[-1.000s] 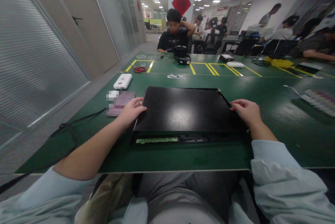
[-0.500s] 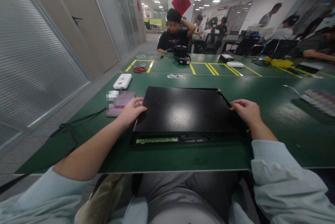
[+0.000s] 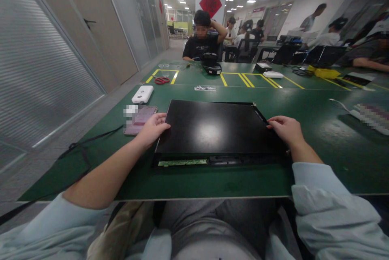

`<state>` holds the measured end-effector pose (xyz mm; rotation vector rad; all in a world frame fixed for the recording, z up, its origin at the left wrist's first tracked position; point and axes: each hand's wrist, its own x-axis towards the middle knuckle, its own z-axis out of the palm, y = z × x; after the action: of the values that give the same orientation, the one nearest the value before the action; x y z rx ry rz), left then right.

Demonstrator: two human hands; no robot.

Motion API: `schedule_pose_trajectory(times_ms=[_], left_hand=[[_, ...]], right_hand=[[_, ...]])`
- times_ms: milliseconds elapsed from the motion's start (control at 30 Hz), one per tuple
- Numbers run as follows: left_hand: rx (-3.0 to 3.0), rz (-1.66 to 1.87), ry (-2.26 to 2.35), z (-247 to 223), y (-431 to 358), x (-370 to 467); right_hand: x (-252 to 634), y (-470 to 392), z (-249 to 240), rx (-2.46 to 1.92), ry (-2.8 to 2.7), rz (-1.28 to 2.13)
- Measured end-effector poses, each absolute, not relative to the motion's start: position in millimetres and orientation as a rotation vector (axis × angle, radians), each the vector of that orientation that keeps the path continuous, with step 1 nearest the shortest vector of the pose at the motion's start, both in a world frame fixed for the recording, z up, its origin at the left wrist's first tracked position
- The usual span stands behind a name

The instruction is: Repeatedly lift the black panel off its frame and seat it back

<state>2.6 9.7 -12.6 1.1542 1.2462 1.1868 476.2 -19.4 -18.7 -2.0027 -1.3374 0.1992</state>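
A black flat display panel (image 3: 209,128) lies over a black frame (image 3: 243,160), set slightly askew so that the frame shows along the near and right sides. A green circuit board strip (image 3: 182,163) is exposed at the frame's near edge. My left hand (image 3: 154,128) grips the panel's left edge, thumb on top and fingers partly hidden at the side. At the right edge, my right hand (image 3: 285,130) pinches the panel's side between thumb and fingers.
On the green table (image 3: 212,185), a phone (image 3: 141,119) and a white power bank (image 3: 142,94) lie left of the panel. Red-handled scissors (image 3: 162,80) and a black case (image 3: 212,67) are farther back. A person (image 3: 202,45) sits opposite. A black strap (image 3: 91,138) hangs at the left.
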Motion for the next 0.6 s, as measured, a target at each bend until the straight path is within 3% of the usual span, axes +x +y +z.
schedule_pose_trajectory(times_ms=[600], left_hand=[[1.160, 1.185, 1.239, -12.5, 10.6, 3.0]], right_hand=[[474.5, -20.6, -16.5, -2.016, -1.293, 0.227]])
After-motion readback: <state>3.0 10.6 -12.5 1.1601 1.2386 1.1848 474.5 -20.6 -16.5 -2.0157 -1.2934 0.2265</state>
